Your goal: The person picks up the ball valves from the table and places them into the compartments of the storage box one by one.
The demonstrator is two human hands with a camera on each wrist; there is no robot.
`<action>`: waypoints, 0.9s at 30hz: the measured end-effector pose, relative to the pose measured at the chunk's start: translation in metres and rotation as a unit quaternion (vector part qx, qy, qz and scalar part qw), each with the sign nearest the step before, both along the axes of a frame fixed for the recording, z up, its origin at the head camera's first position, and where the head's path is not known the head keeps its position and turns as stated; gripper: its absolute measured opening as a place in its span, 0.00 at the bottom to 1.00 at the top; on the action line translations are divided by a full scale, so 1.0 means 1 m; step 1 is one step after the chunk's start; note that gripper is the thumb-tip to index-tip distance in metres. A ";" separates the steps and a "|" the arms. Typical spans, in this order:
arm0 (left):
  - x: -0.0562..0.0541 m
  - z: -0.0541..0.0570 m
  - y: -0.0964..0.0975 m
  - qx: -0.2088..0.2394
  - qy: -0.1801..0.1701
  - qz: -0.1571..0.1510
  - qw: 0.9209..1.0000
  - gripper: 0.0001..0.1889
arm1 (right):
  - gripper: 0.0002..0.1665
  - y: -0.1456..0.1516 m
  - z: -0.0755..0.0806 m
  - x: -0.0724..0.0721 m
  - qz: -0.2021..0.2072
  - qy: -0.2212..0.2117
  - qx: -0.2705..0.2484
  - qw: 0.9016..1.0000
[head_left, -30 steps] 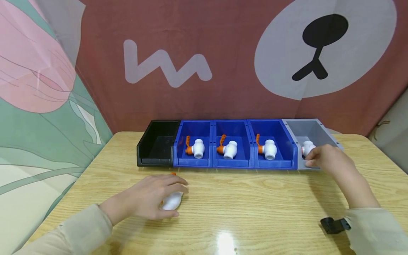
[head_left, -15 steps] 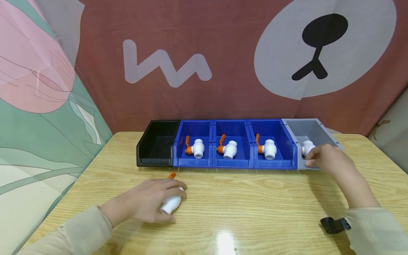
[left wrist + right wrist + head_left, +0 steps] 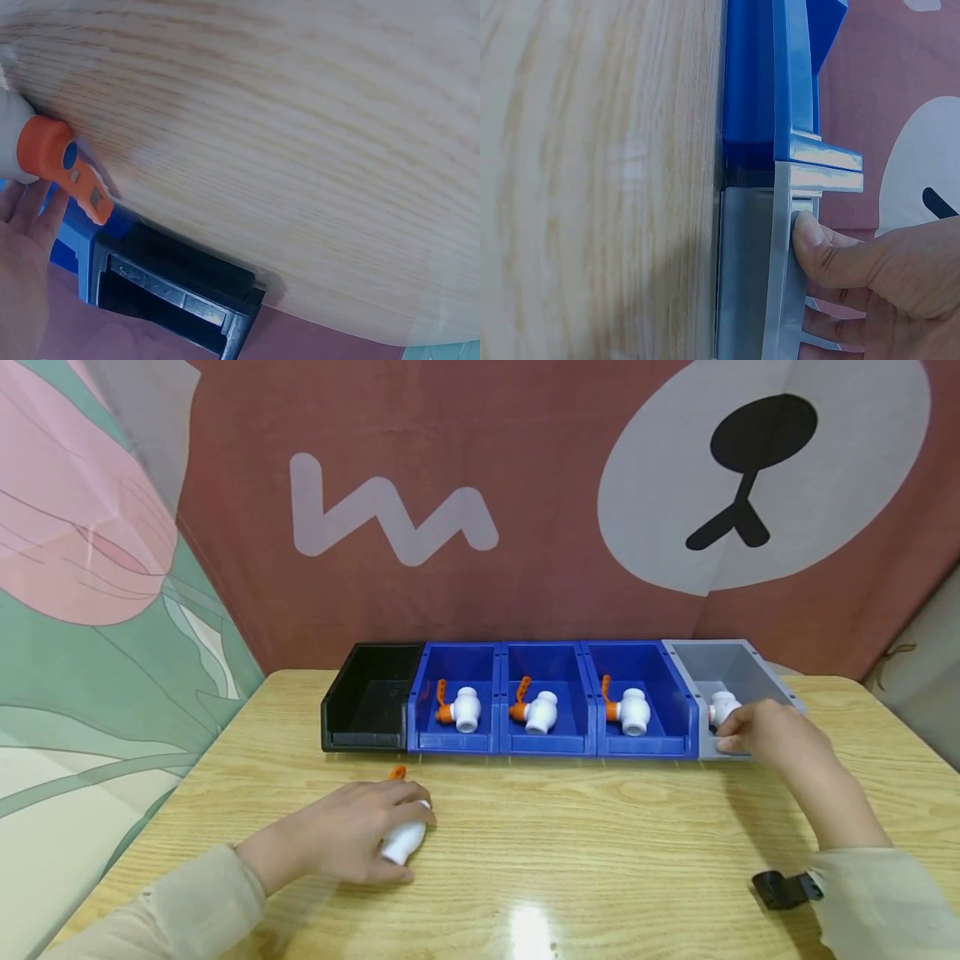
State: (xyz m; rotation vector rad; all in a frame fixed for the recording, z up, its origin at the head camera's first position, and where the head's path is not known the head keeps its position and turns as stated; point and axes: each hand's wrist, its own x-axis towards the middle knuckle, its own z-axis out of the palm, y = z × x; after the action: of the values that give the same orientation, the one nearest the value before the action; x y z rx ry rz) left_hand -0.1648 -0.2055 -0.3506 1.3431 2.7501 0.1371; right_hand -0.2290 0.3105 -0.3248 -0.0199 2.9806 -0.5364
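My left hand (image 3: 356, 831) is curled round a white ball valve (image 3: 403, 842) on the table in front of the bins. The orange lever (image 3: 84, 190) sticks out beyond the fingers in the left wrist view. At the right end of the row, my right hand (image 3: 783, 739) grips the front lip of the grey bin (image 3: 746, 270). Its thumb (image 3: 808, 236) lies on the lip and the fingers reach behind it. Right by these fingertips, a white valve (image 3: 724, 706) sits in the grey bin, partly hidden.
Three blue bins (image 3: 551, 746) stand joined in the row, each with one white, orange-handled valve (image 3: 542, 713). The black bin (image 3: 363, 742) at the left end shows no valve. A small black clip-like piece (image 3: 787, 890) is beside the right sleeve. A printed cloth hangs behind.
The left fingers have closed in a little round the valve, which has turned slightly, its orange lever shifting left. The right hand and the bins have stayed in place.
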 end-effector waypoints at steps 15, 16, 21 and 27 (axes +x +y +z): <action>0.000 0.008 0.001 -0.027 0.013 -0.001 1.000 0.28 | 0.14 0.001 0.000 0.000 0.000 0.000 0.004 1.000; 0.000 0.008 0.001 -0.028 0.014 -0.002 1.000 0.28 | 0.14 0.001 0.000 0.000 -0.001 -0.001 0.004 1.000; 0.002 0.014 0.000 -0.035 0.026 -0.013 0.999 0.29 | 0.15 0.001 0.000 0.000 -0.001 -0.004 0.004 1.000; 0.003 0.019 -0.003 -0.039 0.041 -0.014 0.998 0.30 | 0.14 0.001 0.000 0.000 0.000 -0.004 0.004 1.000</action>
State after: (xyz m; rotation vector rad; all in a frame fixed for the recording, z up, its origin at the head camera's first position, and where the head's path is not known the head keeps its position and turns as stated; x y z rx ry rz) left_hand -0.1621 -0.2087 -0.3311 1.3957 2.7703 -0.0277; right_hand -0.2294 0.3114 -0.3245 -0.0171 2.9750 -0.5240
